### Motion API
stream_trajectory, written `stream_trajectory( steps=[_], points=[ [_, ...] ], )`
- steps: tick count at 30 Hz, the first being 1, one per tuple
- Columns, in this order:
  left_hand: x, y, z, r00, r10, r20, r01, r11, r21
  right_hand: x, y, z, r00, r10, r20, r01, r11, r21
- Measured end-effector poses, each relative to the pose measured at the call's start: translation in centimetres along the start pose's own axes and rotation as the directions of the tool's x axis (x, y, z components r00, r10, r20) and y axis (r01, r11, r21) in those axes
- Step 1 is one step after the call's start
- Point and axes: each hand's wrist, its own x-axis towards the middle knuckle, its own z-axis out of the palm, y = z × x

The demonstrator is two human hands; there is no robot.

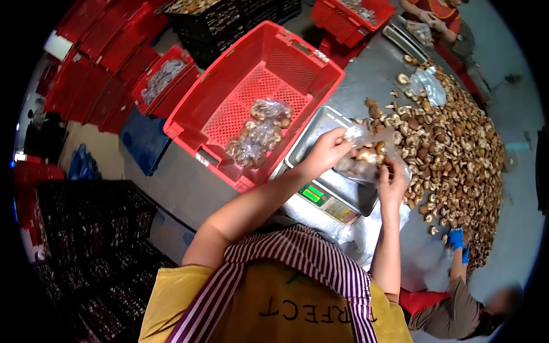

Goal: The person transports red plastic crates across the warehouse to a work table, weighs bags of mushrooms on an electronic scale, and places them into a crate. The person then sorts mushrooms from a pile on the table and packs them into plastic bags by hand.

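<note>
My left hand (330, 150) pinches the upper left part of a clear plastic bag (355, 167) with mushrooms inside. My right hand (392, 184) has its fingers closed on the bag's right side. The bag is over the metal tray of a weighing scale (303, 137); whether it touches the tray I cannot tell. A green display (312, 193) glows on the scale's near side. Right of the bag spreads a large pile of loose brown mushrooms (452, 154). To the left, a red crate (200, 114) holds several bagged mushroom packs (254, 143).
A co-worker's blue-gloved hand (456, 239) is at the pile's near edge. Another person (434, 22) handles a bag at the far end. Empty plastic bags (428, 86) lie by the mushrooms. Black crates (91, 228) and red crates (86, 86) stand to the left.
</note>
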Motion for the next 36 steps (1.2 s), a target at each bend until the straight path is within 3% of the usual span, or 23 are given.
stream_trajectory(
  steps=[2,4,7,10,11,14,16,18,24,28,30,31,32,34,36],
  points=[
    [-1.1,-1.2,-0.2,0.999,-0.012,-0.037,0.009,0.997,-0.079,0.0,-1.2,0.4,1.000,-0.006,-0.015,0.006,1.000,0.015],
    [-1.7,-0.9,0.0,0.998,-0.054,-0.045,0.046,0.987,-0.154,0.9,-2.1,0.9,0.992,-0.089,0.084,0.092,0.995,-0.042],
    [-1.8,0.2,0.6,0.999,-0.042,0.008,0.043,0.988,-0.147,2.1,-2.8,2.1,0.967,-0.147,0.206,0.202,0.940,-0.274],
    [-1.7,0.9,0.5,0.999,-0.022,0.041,0.027,0.993,-0.115,3.1,-1.4,3.9,0.962,-0.111,0.249,0.197,0.914,-0.354],
    [-1.8,1.1,0.5,0.999,-0.025,0.029,0.029,0.992,-0.125,3.1,-1.4,3.7,0.950,-0.191,0.247,0.275,0.885,-0.375],
    [-2.2,0.3,-0.8,0.995,-0.086,0.041,0.091,0.987,-0.134,3.4,-1.8,2.8,0.934,-0.140,0.328,0.241,0.926,-0.292],
    [-2.2,-0.6,-0.9,0.996,-0.079,-0.035,0.074,0.989,-0.125,3.3,-1.9,2.9,0.941,-0.136,0.311,0.215,0.948,-0.234],
    [-1.9,-1.0,-0.5,0.996,-0.082,-0.038,0.076,0.988,-0.136,4.0,-1.9,3.2,0.919,0.032,0.393,0.068,0.969,-0.239],
    [-1.9,-1.0,-0.7,0.997,-0.081,-0.015,0.079,0.991,-0.112,4.6,-0.5,3.7,0.924,-0.105,0.367,0.133,0.990,-0.052],
    [-2.0,-1.6,-1.2,0.993,-0.113,-0.023,0.109,0.984,-0.139,4.1,3.2,3.6,0.962,0.032,0.270,-0.090,0.974,0.206],
    [-2.1,-1.5,-1.4,0.994,-0.110,0.002,0.110,0.992,-0.064,4.1,0.5,0.6,0.848,0.256,0.465,-0.437,0.834,0.337],
    [-2.1,-1.1,-1.5,0.994,-0.103,0.041,0.102,0.995,0.015,4.0,0.4,-0.3,0.860,0.222,0.460,-0.416,0.827,0.378],
    [-2.2,-0.3,-1.4,0.994,-0.105,0.035,0.105,0.994,0.015,4.0,-0.9,-2.0,0.808,0.314,0.499,-0.523,0.772,0.361],
    [-2.5,1.1,-1.5,0.995,-0.086,0.060,0.083,0.995,0.049,4.0,0.2,-4.1,0.832,0.331,0.446,-0.537,0.681,0.498],
    [-2.4,0.9,-1.7,0.999,-0.036,-0.002,0.036,0.999,-0.001,4.5,0.7,-7.1,0.838,0.370,0.402,-0.546,0.582,0.603]
  ],
)
